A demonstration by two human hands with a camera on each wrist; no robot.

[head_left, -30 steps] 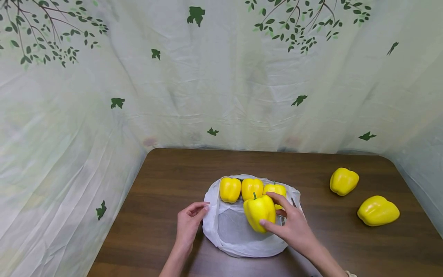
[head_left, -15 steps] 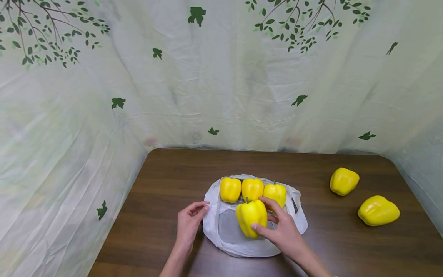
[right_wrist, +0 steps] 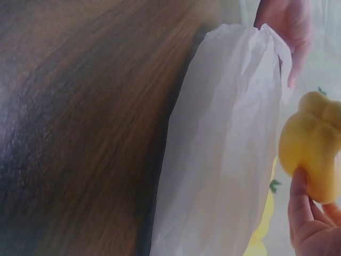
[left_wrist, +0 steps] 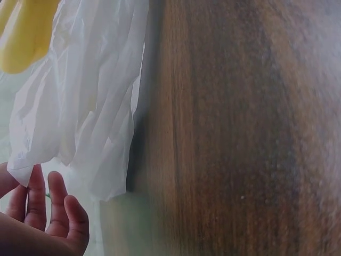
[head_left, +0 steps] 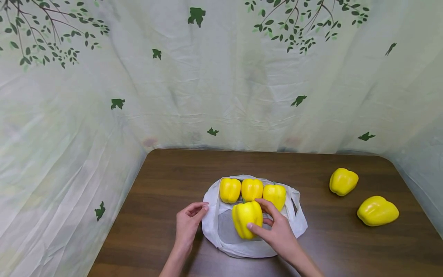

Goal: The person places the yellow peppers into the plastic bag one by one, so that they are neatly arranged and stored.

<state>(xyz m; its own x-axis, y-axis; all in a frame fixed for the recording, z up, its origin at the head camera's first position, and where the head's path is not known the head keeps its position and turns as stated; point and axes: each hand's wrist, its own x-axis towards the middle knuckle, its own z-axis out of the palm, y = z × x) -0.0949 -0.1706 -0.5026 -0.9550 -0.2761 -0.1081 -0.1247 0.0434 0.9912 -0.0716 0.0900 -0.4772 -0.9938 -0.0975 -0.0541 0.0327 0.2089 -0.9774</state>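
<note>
My right hand (head_left: 277, 227) grips a yellow bell pepper (head_left: 246, 220) between thumb and fingers, above the near half of a white plastic bag (head_left: 232, 249). In the right wrist view the pepper (right_wrist: 311, 144) is up off the bag's rim. My left hand (head_left: 188, 223) pinches the bag's left edge; the left wrist view has a corner of the bag (left_wrist: 32, 144) between thumb and finger. Inside the bag, along its far side, sit three yellow peppers in a row: one at left (head_left: 230, 190), one in the middle (head_left: 252, 189), one at right (head_left: 275, 196).
Two more yellow peppers lie on the brown wooden table (head_left: 166, 181) to the right: one farther back (head_left: 343, 182), one nearer (head_left: 378, 211) on its side. A pale curtain with leaf prints (head_left: 228, 77) hangs behind and beside the table.
My right hand has carried the pepper left and slightly toward me, over the bag's near half. The bag's right side has come into fuller view. My left hand stays at the bag's edge.
</note>
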